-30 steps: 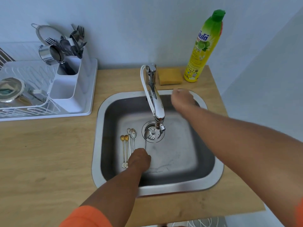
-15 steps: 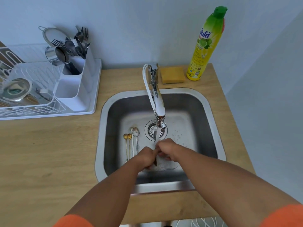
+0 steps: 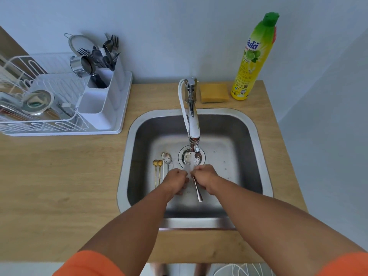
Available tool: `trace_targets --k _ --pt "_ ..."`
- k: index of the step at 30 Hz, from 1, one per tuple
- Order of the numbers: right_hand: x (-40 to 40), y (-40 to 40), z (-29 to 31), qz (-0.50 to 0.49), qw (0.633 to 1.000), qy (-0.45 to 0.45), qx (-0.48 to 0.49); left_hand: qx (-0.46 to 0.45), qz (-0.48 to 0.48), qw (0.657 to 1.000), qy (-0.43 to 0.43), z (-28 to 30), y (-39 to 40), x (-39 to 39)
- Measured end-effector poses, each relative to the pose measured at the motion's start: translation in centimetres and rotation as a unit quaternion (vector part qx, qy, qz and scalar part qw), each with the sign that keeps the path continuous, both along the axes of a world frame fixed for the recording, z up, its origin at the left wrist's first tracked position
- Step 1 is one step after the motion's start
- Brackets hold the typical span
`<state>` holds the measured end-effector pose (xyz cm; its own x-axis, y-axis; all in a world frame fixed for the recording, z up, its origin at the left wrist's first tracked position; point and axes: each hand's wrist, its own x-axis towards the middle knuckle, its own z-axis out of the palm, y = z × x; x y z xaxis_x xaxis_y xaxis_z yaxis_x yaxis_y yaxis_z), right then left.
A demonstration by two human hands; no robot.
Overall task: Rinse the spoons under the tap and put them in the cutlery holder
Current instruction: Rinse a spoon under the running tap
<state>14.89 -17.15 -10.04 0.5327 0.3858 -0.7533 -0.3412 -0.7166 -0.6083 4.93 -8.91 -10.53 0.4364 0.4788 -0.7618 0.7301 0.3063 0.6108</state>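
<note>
Water runs from the tap (image 3: 193, 128) into the steel sink (image 3: 258, 148). Under the stream my left hand (image 3: 176, 181) and my right hand (image 3: 205, 179) meet over a silver spoon (image 3: 198, 191); its handle points toward me below my right hand and its bowl is hidden by the fingers and the water. Several more spoons lie on the sink floor to the left: two gold ones (image 3: 157, 166) and silver ones (image 3: 166, 159). The white cutlery holder (image 3: 103, 100) stands at the right end of the dish rack, with forks and spoons in its far compartment.
A white dish rack (image 3: 49, 108) with metal dishes sits on the wooden counter at left. Behind the sink lie a yellow sponge (image 3: 214, 93) and a tall yellow-green detergent bottle (image 3: 253, 58). The drain strainer (image 3: 196, 158) is under the tap.
My right hand came down from near the tap handle to join my left hand. Water now flows. The spoon left the sink floor and is held under the stream.
</note>
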Motion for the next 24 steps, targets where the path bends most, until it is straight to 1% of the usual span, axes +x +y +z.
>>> trace_targets --k 4,9,15,18,21,24 --pt "0.1 -0.7 -0.3 0.015 1.0 -0.015 0.009 0.044 0.023 0.998 -0.029 0.3 0.4 0.9" --pt "-0.2 -1.1 -0.4 0.006 0.999 -0.02 0.025 0.047 0.016 0.998 -0.025 -0.4 0.4 2.1" --pt "-1.1 -1.4 -0.4 0.017 0.999 -0.04 0.003 0.027 0.06 0.997 -0.039 -1.5 1.2 2.3" --pt "-1.7 -1.8 0.0 -0.002 1.0 -0.021 0.011 0.022 0.088 0.995 -0.05 -1.7 1.9 2.3" --pt "-2.2 -2.3 0.4 -0.063 0.997 0.035 0.038 0.063 0.048 0.995 -0.056 -1.9 2.3 2.8" --pt "-2.2 -2.8 0.8 -0.078 0.995 0.037 0.045 0.107 0.017 0.992 -0.064 -1.8 1.9 3.1"
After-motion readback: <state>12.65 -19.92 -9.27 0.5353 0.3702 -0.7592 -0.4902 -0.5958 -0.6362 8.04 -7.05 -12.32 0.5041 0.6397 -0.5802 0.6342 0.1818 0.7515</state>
